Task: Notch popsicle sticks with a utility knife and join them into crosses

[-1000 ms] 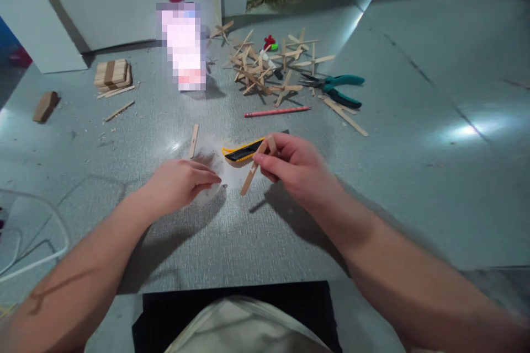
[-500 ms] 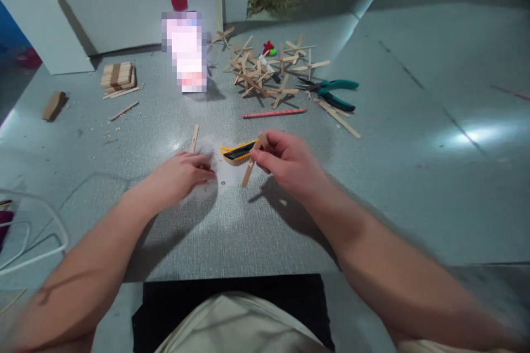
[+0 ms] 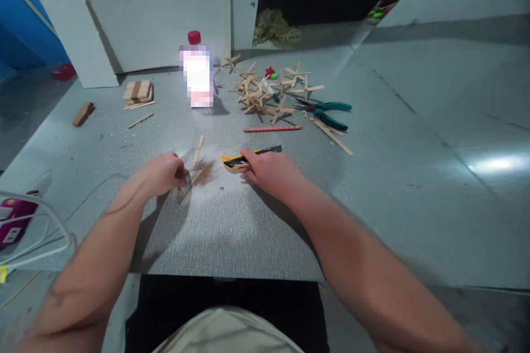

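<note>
A yellow-and-black utility knife (image 3: 231, 162) lies low over the table in front of me, its dark end showing past my knuckles. My right hand (image 3: 271, 171) is closed around its middle. To the left, my left hand (image 3: 163, 175) is closed in a pinch beside a smeared, thin pale shape at its fingertips, too blurred to name. A brown blur hangs between the two hands. Just beyond the left hand, a flat wooden craft stick (image 3: 199, 149) with a small mark on it rests on the table.
Behind are a pile of crossed craft sticks (image 3: 254, 94), green-handled pliers (image 3: 331, 113), a red pencil (image 3: 273, 129) and a red-capped bottle (image 3: 194, 37). A banded stack of sticks (image 3: 138, 91) and a brown block (image 3: 83, 114) sit at the left, near a white wire frame (image 3: 62, 231).
My right hand has gone from pinching a craft stick to gripping the utility knife. My left hand has moved left and closed. The view has tilted up slightly.
</note>
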`<state>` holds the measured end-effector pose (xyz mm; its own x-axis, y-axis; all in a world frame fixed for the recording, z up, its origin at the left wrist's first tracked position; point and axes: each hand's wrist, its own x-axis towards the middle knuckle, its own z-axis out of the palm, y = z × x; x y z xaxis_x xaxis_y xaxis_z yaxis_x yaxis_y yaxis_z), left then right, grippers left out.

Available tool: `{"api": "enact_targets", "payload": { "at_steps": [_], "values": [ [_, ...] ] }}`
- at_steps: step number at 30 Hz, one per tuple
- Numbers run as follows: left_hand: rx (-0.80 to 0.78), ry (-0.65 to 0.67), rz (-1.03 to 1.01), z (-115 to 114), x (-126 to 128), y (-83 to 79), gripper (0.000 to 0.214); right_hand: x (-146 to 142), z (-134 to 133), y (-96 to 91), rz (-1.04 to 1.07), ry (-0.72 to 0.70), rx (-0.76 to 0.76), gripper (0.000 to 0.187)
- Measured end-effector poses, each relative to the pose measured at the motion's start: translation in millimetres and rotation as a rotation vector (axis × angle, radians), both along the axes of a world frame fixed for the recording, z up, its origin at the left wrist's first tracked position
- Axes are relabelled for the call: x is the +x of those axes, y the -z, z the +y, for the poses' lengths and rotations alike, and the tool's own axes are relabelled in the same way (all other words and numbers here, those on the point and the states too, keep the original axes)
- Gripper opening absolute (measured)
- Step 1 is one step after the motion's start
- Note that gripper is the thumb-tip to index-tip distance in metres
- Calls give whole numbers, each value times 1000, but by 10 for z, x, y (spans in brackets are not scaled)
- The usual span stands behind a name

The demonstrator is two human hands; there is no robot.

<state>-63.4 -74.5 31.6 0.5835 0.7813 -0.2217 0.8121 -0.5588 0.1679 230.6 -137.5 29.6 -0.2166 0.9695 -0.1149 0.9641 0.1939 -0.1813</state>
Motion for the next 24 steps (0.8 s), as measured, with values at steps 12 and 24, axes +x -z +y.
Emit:
{"api": "enact_targets", "payload": {
  "at_steps": [12, 24],
  "values": [
    [10, -15, -132, 284, 65, 72, 32, 109, 93, -16, -114, 58, -41, 30],
    [158, -34, -299, 737, 396, 213, 32, 146, 110, -16, -82, 69, -45, 31]
  ]
}}
